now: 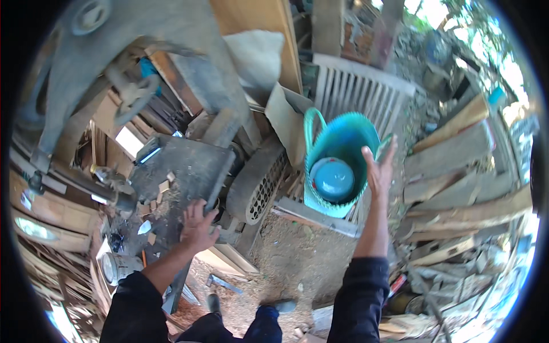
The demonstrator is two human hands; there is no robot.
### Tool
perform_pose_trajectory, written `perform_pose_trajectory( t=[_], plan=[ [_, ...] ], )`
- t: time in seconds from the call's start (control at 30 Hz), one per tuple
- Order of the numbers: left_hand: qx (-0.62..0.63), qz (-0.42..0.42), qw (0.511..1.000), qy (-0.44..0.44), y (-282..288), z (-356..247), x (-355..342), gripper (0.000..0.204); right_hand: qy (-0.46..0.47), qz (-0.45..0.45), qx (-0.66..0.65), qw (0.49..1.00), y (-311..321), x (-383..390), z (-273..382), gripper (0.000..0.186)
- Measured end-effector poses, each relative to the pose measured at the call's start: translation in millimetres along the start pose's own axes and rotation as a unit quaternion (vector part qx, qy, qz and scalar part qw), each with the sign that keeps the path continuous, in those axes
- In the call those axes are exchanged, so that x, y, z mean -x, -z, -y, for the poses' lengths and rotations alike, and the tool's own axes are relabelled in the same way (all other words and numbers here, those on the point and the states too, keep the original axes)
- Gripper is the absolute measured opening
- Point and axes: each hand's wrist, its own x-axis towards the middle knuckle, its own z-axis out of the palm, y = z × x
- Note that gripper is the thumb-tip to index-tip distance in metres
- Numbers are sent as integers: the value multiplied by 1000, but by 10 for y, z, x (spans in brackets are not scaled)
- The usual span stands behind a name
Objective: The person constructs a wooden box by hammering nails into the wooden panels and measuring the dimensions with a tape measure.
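Observation:
My left hand [197,227] rests at the edge of a dark, dusty machine table [186,157], its fingers spread and nothing held. Stretched out to the right, my right hand [380,171] is at the right rim of a turquoise woven basket [343,128]. Thumb and fingers stand apart there, with the basket's right handle [384,146] between or just behind them; whether they touch it I cannot tell. Inside the basket lies a round blue container [333,178] with small red marks near its upper edge. The basket stands on a slatted wooden seat [286,207].
Wood offcuts [164,186] and sawdust lie on the table. A large grey machine frame [148,23] arches above it. Beside the basket sits a dark perforated guard [257,188]. A hammer [224,283] lies near my feet. Stacked boards [457,154] line the right side.

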Motion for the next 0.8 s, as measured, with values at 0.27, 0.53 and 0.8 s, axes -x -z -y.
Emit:
perform_pose_trajectory(
  t=[0.27, 0.53, 0.8],
  plan=[
    [-2, 168, 983, 77, -13, 238, 304, 50, -25, 138, 370, 918, -2337, 322, 625, 90],
    [6, 179, 983, 30, 280, 190, 447, 41, 13, -39, 208, 977, -1645, -91, -193, 60],
    [5, 92, 996, 5, 192, 276, 574, 46, 47, 15, 155, 987, -85, 176, 834, 49]
  ],
)
